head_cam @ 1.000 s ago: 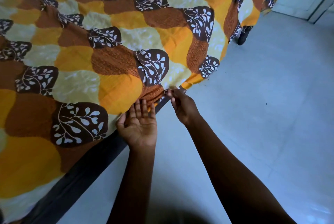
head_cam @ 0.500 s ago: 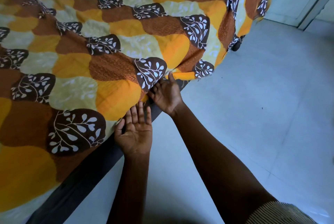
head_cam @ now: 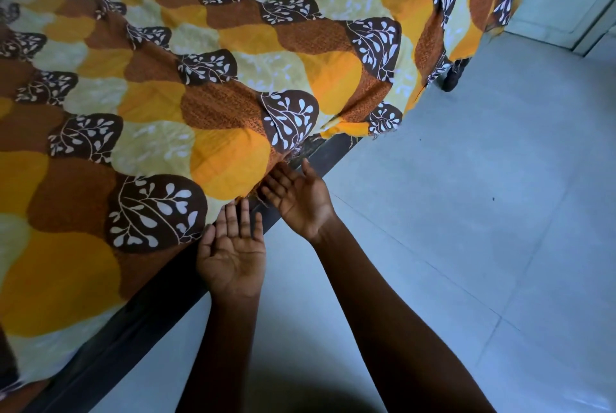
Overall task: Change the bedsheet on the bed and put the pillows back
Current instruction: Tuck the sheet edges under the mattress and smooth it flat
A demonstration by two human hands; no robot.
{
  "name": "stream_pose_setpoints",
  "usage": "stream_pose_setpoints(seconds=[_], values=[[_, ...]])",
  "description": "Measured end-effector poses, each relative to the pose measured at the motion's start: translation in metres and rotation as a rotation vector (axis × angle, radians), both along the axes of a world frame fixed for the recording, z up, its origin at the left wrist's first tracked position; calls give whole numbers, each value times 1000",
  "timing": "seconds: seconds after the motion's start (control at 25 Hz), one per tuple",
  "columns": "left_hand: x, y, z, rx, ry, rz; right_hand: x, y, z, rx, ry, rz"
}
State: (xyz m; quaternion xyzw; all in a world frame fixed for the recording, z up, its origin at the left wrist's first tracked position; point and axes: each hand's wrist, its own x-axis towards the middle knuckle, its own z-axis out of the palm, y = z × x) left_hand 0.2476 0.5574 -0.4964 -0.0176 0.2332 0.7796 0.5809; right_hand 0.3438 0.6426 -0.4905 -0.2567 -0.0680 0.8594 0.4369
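Along the near side edge of the bed, the leaf-print bedsheet (head_cam: 233, 96) (orange, brown, pale yellow) is spread over the top. Its hem sits right where the hands are working, against the dark side rail (head_cam: 150, 306).

The right hand (head_cam: 296, 202) has flipped. A second ago it was knuckles-up pinching the hem; now it's palm-up, fingers straight, tips poked in under the sheet's edge. The left hand (head_cam: 231, 256) just beside it hasn't really changed: flat, palm-up, fingertips touching the hem, holding nothing.

So I'd say that bit of overhang just got tucked in. Further along toward the far corner a little orange flap (head_cam: 348, 128) sticks out over the rail, so this side isn't finished imo. No pillows in view either, so that part looks still to come.

Grey tiled floor (head_cam: 466, 212) is beyond, with a black bed leg (head_cam: 455, 74) at the far corner. No brand, label or writing I can read anywhere.
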Motion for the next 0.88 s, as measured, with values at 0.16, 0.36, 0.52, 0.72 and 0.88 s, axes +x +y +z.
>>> stream_pose_setpoints(seconds=[0.16,0.36,0.52,0.72,0.88], values=[[-3,-3,2,-43,96,-34,-25,17,9,-11,23,5],[8,-16,13,-282,278,-148,-9,-9,13,59,-350,0],[5,-30,36,-285,745,-359,14,-61,31,373,-795,-41],[-63,-27,101,-75,1793,-123,-22,-38,83,1077,-1202,-131],[-150,-1,110,-151,2429,-246,-73,6,92,1629,-1638,-7]])
